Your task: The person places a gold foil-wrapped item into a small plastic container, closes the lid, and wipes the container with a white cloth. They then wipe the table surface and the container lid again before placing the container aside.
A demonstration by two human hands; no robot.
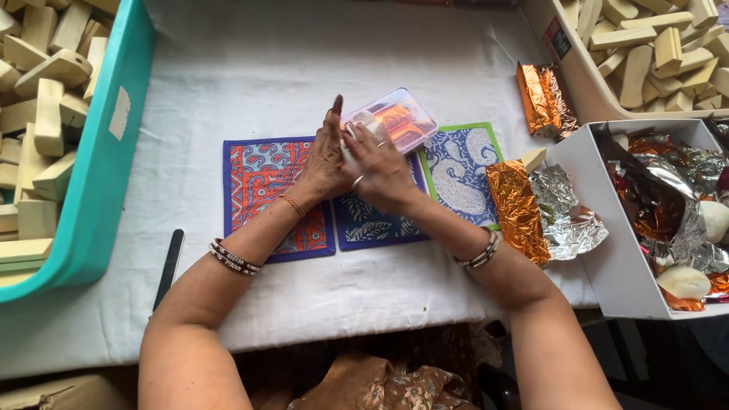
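The left hand stands on edge with its fingers stretched flat and nearly straight, pressed against the near end of a small clear plastic box. The right hand curls over the same end from the other side, fingers bent around something pale and white that sits between the two palms; whether it is a wrapper or a bar cannot be told. The box lies tilted on the table, above the middle of three cloth mats, and holds something wrapped in shiny orange foil under its see-through lid.

The hands work over a dark blue leaf-print mat. To its left lies an orange and blue patterned mat, to its right a blue paisley mat with a green border. All three rest on a white cloth-covered table.

Just right of the paisley mat lie crumpled foil sheets, copper-orange on one face and silver on the other, with a pale wedge-shaped bar at their top edge. Another folded orange foil piece lies further up. A white cardboard box at the right holds more crinkled foil and smooth rounded pale bars. A cream tub at top right and a teal plastic crate at the left are both heaped with blocky, cream-coloured bars. A slim black file lies beside the crate.
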